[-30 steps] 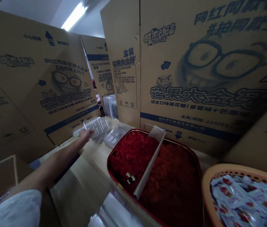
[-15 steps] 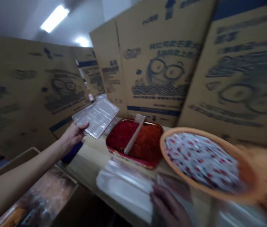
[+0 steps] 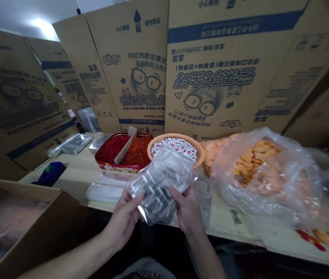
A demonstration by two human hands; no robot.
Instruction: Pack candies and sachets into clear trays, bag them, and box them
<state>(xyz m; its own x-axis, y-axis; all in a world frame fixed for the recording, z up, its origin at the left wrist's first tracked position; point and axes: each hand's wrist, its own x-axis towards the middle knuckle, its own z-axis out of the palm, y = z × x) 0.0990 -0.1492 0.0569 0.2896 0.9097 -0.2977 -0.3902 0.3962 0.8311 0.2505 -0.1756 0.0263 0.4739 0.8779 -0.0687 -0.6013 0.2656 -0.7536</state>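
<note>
A clear plastic compartment tray (image 3: 161, 182) is held tilted in front of me over the near table edge. My left hand (image 3: 125, 219) grips its lower left side with curled fingers. My right hand (image 3: 188, 211) grips its lower right side. Just behind the tray stand a red tin (image 3: 103, 166) of red and orange pieces split by a cardboard divider, and an orange basket (image 3: 195, 145) of small white sachets.
A clear bag of orange snacks (image 3: 265, 170) lies at the right. More clear trays (image 3: 74, 142) lie at the far left of the wooden table (image 3: 74, 174), next to a blue object (image 3: 51, 173). An open carton (image 3: 36, 217) stands low left. Printed cartons (image 3: 211, 66) wall the back.
My left hand lifted a clear tray from the far-left stack and brought it in front of me. My right hand came up and took its other side. The view swung right.
</note>
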